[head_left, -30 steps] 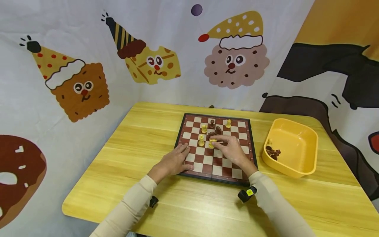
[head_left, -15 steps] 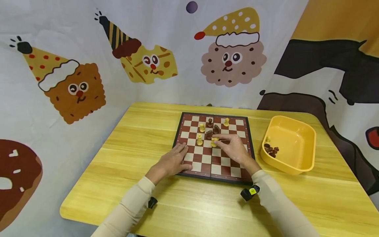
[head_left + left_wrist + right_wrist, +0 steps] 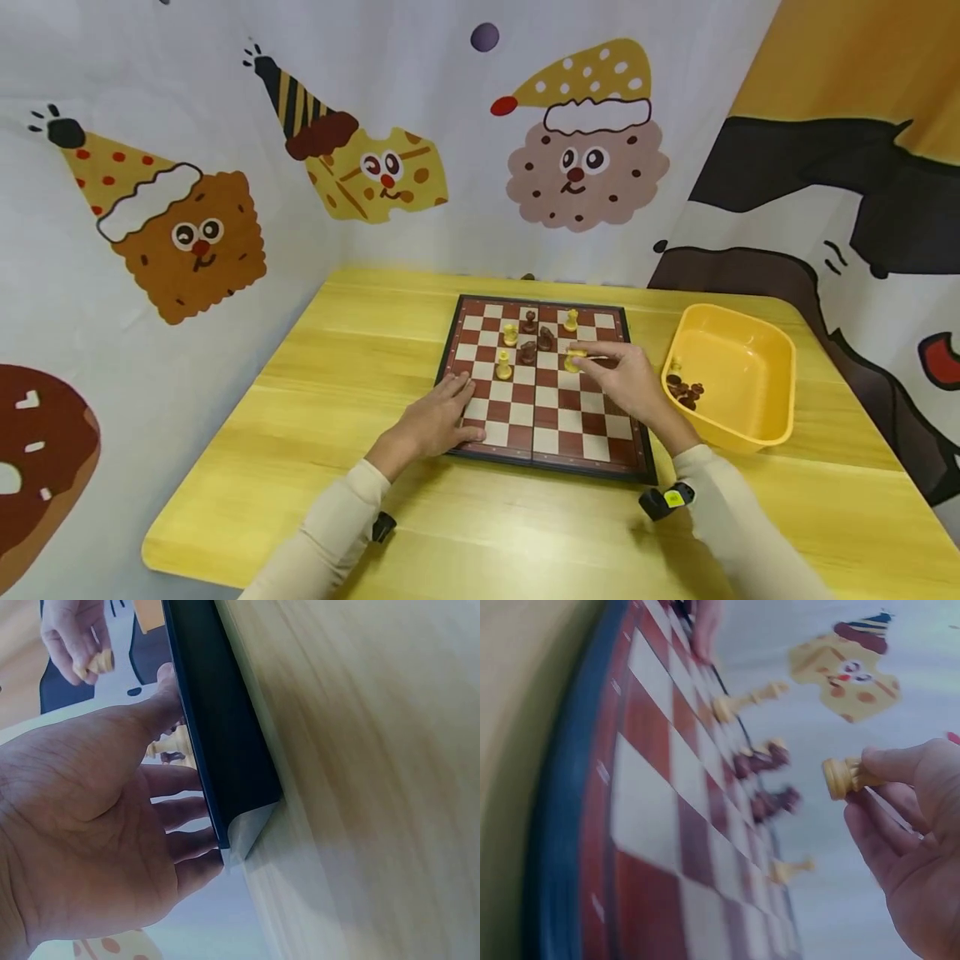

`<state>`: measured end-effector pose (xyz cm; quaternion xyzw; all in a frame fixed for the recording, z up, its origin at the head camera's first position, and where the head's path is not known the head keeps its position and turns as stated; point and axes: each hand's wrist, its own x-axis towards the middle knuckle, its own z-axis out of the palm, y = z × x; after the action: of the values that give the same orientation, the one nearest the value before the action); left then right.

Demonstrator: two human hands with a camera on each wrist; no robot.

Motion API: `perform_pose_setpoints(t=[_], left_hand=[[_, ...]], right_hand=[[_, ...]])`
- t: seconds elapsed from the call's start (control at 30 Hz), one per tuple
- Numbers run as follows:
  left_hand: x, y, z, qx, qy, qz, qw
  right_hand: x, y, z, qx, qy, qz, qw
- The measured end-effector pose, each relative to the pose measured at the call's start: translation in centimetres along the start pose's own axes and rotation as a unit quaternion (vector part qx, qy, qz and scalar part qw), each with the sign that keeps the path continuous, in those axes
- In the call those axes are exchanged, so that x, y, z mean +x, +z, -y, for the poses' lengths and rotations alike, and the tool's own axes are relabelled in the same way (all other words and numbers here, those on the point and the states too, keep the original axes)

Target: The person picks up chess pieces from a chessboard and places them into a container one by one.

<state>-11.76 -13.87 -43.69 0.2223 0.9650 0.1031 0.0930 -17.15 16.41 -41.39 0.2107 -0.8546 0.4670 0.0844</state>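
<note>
A chessboard (image 3: 547, 442) lies unfolded on the table. My left hand (image 3: 427, 423) rests on its left front part, fingers stretched out; the left wrist view shows the palm (image 3: 97, 817) at the dark board edge. My right hand (image 3: 636, 383) pinches a yellow chess piece (image 3: 843, 777) between thumb and fingers, its base apart from the board. The fingers hide its top. On the board stand two dark knights (image 3: 528, 352), a dark pawn-like piece (image 3: 529, 321), a tall yellow piece (image 3: 504, 365) and two other yellow pieces (image 3: 572, 320).
To the right of the board stands a yellow plastic tub (image 3: 738, 367) with several dark pieces (image 3: 686, 392) and a yellow one in its left corner. The wooden table (image 3: 285, 400) meets a cartoon-printed cloth (image 3: 420, 250) at the back and left.
My right hand has moved right across the board with the yellow chess piece, away from the dark knights. The left hand has kept its place on the board.
</note>
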Motion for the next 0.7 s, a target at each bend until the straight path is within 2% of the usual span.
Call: perform_pose_setpoints(t=[0.1,0.27,0.47,0.7], left_hand=[[-0.5,0.4,0.1,-0.001,-0.002,0.001,1.0000],[-0.5,0.2,0.1,0.004,-0.004,-0.008,1.0000],[-0.7,0.3,0.1,-0.002,-0.001,-0.003,1.0000],[-0.3,0.3,0.3,-0.002,0.002,-0.011,0.9999]], right_hand=[[-1.1,-1.5,-0.2,-0.021,0.005,-0.008,0.9997],[-2.2,-4.6,-1.2,-0.048,0.013,-0.044,0.9978],[-4.0,-7.6,-2.6,-0.044,0.066,-0.049,0.9956],[-4.8,-9.8,-3.7,-0.100,0.063,-0.104,0.9876]])
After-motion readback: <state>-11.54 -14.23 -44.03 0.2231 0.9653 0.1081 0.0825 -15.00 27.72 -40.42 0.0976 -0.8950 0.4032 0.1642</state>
